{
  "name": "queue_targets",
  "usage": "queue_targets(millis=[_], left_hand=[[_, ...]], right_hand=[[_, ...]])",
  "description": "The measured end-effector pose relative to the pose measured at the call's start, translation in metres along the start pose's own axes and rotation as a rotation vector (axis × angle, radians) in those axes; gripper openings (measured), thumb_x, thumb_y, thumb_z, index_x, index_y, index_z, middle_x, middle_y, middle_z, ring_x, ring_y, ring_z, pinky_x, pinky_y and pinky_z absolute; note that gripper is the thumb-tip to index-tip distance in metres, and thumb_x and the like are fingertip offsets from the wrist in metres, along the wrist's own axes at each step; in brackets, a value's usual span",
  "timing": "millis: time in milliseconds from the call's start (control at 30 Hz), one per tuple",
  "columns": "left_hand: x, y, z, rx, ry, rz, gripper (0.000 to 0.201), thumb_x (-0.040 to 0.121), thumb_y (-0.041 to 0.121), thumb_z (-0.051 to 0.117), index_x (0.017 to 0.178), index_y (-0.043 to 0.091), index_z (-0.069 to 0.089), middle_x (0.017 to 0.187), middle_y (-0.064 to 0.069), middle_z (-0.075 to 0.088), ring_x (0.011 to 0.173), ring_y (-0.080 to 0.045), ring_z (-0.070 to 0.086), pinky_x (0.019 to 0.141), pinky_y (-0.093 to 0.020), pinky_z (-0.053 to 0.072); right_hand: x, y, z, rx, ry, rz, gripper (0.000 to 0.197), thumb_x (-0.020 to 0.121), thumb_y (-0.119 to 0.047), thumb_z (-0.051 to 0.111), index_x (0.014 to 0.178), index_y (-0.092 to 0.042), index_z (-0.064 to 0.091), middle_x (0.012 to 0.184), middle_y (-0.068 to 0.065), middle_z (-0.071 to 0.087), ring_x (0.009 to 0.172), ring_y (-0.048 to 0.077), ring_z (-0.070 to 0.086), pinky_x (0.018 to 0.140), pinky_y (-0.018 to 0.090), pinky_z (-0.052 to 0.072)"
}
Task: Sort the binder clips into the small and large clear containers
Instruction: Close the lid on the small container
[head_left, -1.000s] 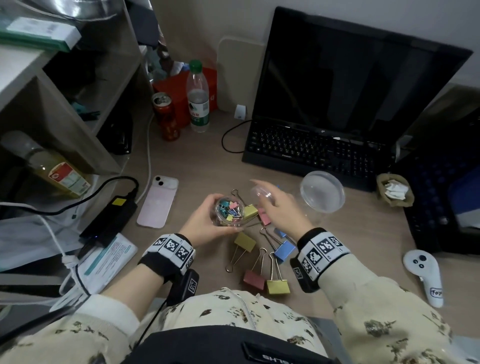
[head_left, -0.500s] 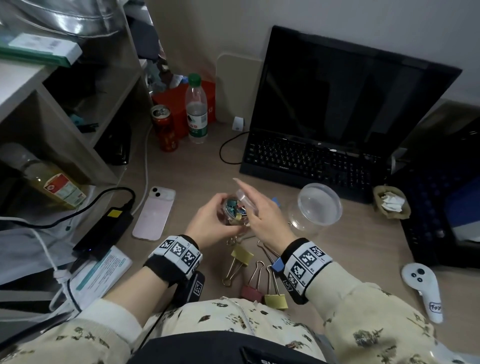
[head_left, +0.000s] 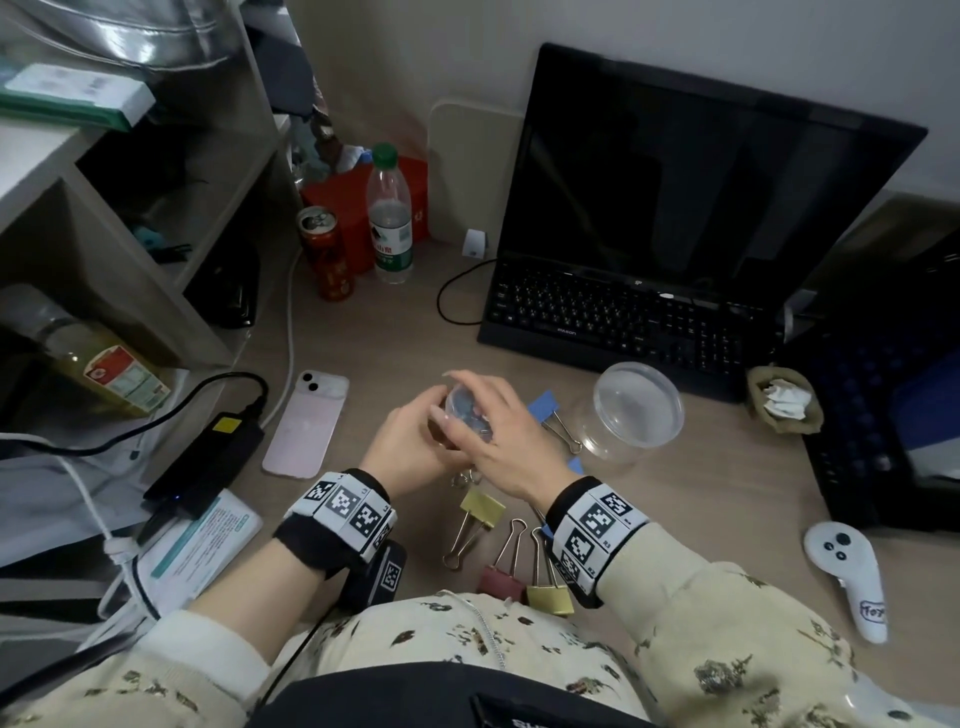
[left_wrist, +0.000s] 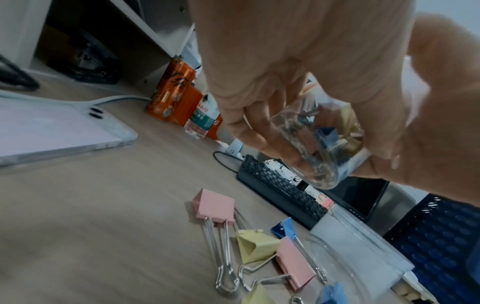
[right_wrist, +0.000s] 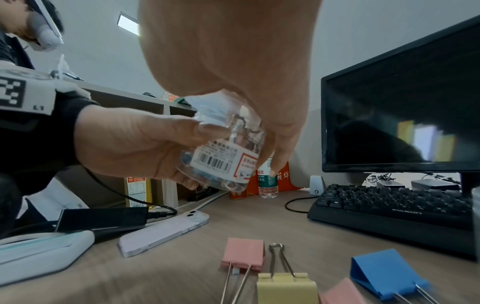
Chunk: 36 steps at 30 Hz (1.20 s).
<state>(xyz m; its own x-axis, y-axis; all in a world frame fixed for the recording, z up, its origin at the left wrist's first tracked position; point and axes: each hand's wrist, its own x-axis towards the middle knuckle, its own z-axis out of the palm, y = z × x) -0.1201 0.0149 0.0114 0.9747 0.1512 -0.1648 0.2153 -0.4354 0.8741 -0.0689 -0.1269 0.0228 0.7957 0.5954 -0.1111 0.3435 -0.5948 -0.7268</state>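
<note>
My left hand (head_left: 410, 447) grips a small clear container (head_left: 465, 410) from the left, a little above the desk. Small coloured binder clips fill the small container (left_wrist: 319, 144), and a barcode label shows on its wall (right_wrist: 223, 156). My right hand (head_left: 498, 436) lies over its top, fingers curled round the clear lid (head_left: 457, 402). The large clear container (head_left: 636, 410) stands open and empty to the right. Large clips lie on the desk: a yellow one (head_left: 480, 512), a pink one (head_left: 501, 582), another yellow (head_left: 550, 597) and a blue one (head_left: 543, 405).
A pink phone (head_left: 306, 423) and a black power adapter (head_left: 208, 457) lie to the left. A keyboard (head_left: 623, 317) and monitor (head_left: 701, 187) stand behind. A can (head_left: 327, 254) and water bottle (head_left: 389, 218) are at the back left, a white controller (head_left: 847, 577) at the right.
My right hand carried the clear lid leftward and set it down over the mouth of the small container. My left hand kept hold of the container throughout.
</note>
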Motion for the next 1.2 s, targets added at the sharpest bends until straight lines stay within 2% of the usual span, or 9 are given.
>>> queue_targets(millis=[167,267,367,467,567,667,800,967,1200], left_hand=[[-0.004,0.016,-0.009,-0.015,0.015,0.044,0.045,0.053,0.031,0.076,0.091,0.046,0.056,0.085,0.015,0.069,0.079,0.001,0.064,0.069,-0.017,0.05],[-0.003,0.019,-0.015,-0.052,-0.015,0.069,0.043,0.059,0.014,0.082,0.094,0.034,0.064,0.083,0.009,0.07,0.075,-0.001,0.063,0.064,-0.013,0.047],[-0.001,0.023,-0.025,-0.132,-0.086,0.075,0.041,0.061,0.005,0.083,0.095,0.023,0.068,0.085,0.003,0.072,0.077,-0.005,0.065,0.068,-0.019,0.051],[0.001,0.032,-0.038,-0.218,-0.189,0.077,0.038,0.062,-0.002,0.084,0.089,0.019,0.067,0.082,0.006,0.072,0.076,-0.003,0.065,0.066,-0.017,0.05],[0.002,0.041,-0.047,-0.229,-0.268,0.104,0.039,0.055,0.017,0.082,0.09,0.024,0.067,0.083,0.011,0.072,0.078,-0.001,0.066,0.068,-0.014,0.049],[0.002,0.043,-0.05,-0.239,-0.296,0.116,0.039,0.053,0.023,0.076,0.091,0.025,0.066,0.081,0.012,0.072,0.078,-0.001,0.066,0.068,-0.014,0.049],[0.009,0.041,-0.045,-0.134,-0.2,0.154,0.04,0.058,0.016,0.083,0.092,0.03,0.066,0.085,0.013,0.071,0.078,-0.002,0.065,0.068,-0.019,0.049],[0.015,0.044,-0.034,0.068,-0.071,0.206,0.042,0.064,0.022,0.076,0.103,0.032,0.064,0.088,0.011,0.069,0.082,-0.009,0.064,0.073,-0.037,0.054],[0.022,0.041,-0.024,0.263,-0.048,0.191,0.05,0.062,0.039,0.069,0.111,0.04,0.056,0.09,0.017,0.067,0.085,-0.006,0.062,0.073,-0.037,0.053]], right_hand=[[-0.001,-0.007,-0.007,0.057,-0.001,-0.001,0.055,0.092,-0.059,0.043,0.142,-0.039,0.036,0.132,-0.01,0.043,0.118,0.009,0.048,0.099,0.034,0.045],[-0.001,-0.011,-0.01,0.096,-0.003,-0.045,0.053,0.093,-0.056,0.045,0.142,-0.039,0.037,0.133,-0.013,0.042,0.12,0.005,0.046,0.102,0.034,0.044],[0.001,-0.017,-0.017,0.091,-0.011,-0.103,0.055,0.091,-0.055,0.048,0.142,-0.036,0.041,0.138,-0.013,0.043,0.126,0.003,0.042,0.107,0.032,0.039],[0.003,-0.021,-0.026,0.149,-0.022,-0.204,0.055,0.087,-0.053,0.05,0.139,-0.032,0.048,0.14,-0.014,0.047,0.131,-0.001,0.039,0.11,0.029,0.035],[0.003,-0.024,-0.032,0.205,-0.033,-0.335,0.047,0.09,-0.027,0.063,0.136,-0.023,0.054,0.14,-0.008,0.051,0.134,0.004,0.04,0.112,0.035,0.036],[0.002,-0.025,-0.036,0.201,-0.049,-0.377,0.047,0.09,-0.025,0.062,0.136,-0.021,0.055,0.141,-0.008,0.05,0.134,0.006,0.041,0.111,0.036,0.037],[0.005,-0.025,-0.032,0.067,0.022,-0.239,0.049,0.092,-0.047,0.051,0.139,-0.034,0.044,0.141,-0.015,0.042,0.129,0.001,0.041,0.105,0.039,0.042],[0.002,-0.025,-0.013,0.104,0.114,0.025,0.05,0.092,-0.056,0.045,0.138,-0.046,0.027,0.128,-0.009,0.036,0.107,0.016,0.055,0.092,0.04,0.051],[0.004,-0.007,0.003,0.216,0.228,0.08,0.057,0.091,-0.056,0.05,0.141,-0.037,0.031,0.126,-0.006,0.037,0.103,-0.004,0.046,0.083,0.004,0.034]])
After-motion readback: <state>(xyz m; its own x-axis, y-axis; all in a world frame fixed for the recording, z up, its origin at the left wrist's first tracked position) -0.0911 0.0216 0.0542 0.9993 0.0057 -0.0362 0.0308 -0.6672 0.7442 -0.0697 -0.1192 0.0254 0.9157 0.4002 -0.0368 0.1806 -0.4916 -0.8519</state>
